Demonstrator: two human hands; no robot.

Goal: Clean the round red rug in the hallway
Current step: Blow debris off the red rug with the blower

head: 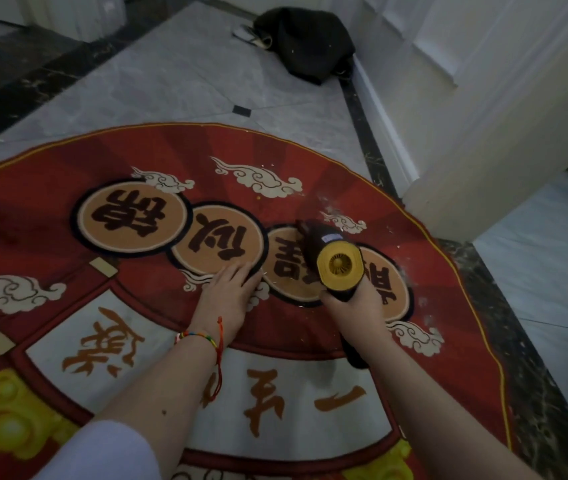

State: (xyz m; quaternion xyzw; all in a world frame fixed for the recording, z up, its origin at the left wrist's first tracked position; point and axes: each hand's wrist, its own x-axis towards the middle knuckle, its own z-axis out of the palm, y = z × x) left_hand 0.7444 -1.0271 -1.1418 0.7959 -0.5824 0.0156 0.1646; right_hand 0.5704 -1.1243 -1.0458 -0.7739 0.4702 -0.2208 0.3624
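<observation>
From your head camera, your left hand lies flat on the round red rug, fingers straight and close together, palm down, pressing the pile just below the row of tan circles with dark characters. A braided bracelet with a red cord circles that wrist, and a white sleeve shows farther back on the arm.

Just to the right of it, your right hand is wrapped around the dark handle of a small handheld vacuum. Its yellow rear cap with the round vent faces you, directly above your knuckles, and its dark nose angles away and to the left, down onto the rug between the third tan circle and a cream cloud motif. Pale specks of debris lie scattered on the rug just beyond the nose.

The rug spreads under and around both hands on the grey marble floor. Well beyond your hands, a dark bag slumps against the white wall; a white corner stands near, right of the vacuum.
</observation>
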